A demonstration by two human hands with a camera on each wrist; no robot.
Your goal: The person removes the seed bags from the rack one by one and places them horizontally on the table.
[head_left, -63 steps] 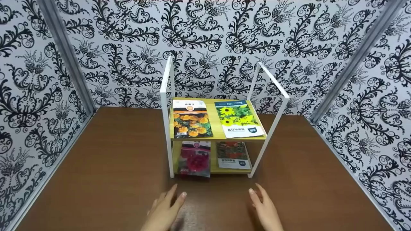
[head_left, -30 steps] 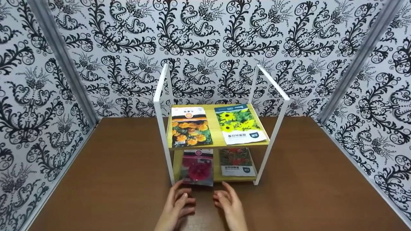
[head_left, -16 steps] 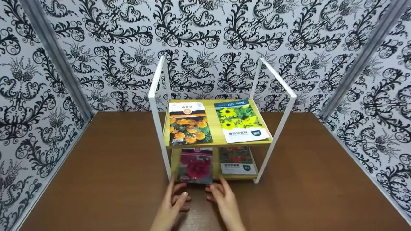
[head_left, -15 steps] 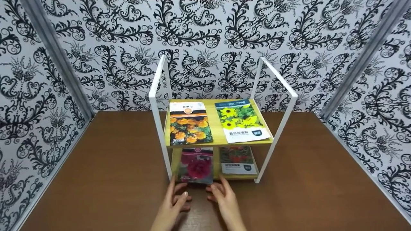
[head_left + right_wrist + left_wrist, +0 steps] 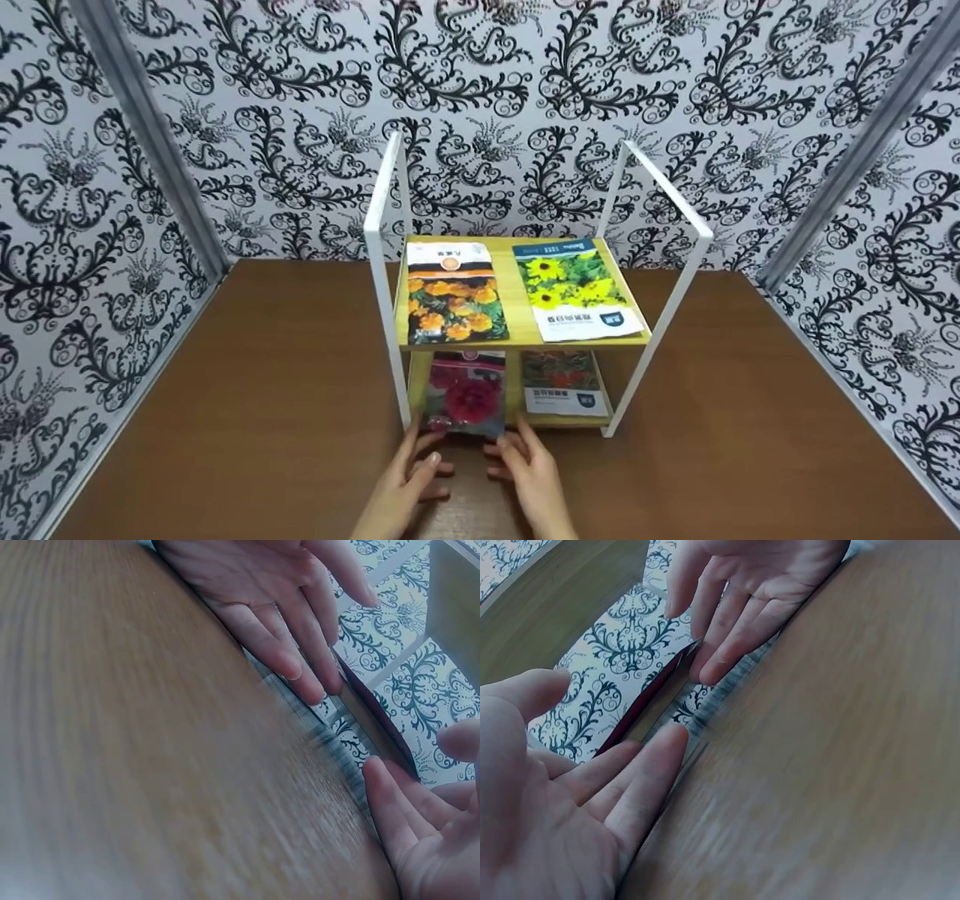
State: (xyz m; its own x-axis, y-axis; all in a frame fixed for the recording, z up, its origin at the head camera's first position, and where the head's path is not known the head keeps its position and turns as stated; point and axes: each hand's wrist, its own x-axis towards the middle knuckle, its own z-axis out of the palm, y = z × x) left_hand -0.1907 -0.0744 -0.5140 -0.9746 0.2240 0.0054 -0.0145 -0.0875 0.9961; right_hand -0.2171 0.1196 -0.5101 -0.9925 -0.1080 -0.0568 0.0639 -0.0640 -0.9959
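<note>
Flower packet (image 5: 466, 397), glossy, printed with a large magenta bloom on a greyish ground beneath a pink-edged dark band. It lies face up on the lower yellow shelf (image 5: 514, 386), its front edge overhanging the board. The left hand (image 5: 400, 486) and right hand (image 5: 535, 480) flank its front corners, fingers extended and slightly spread. Both wrist views show the edge between the opposed fingertips; contact cannot be told with certainty.
</note>
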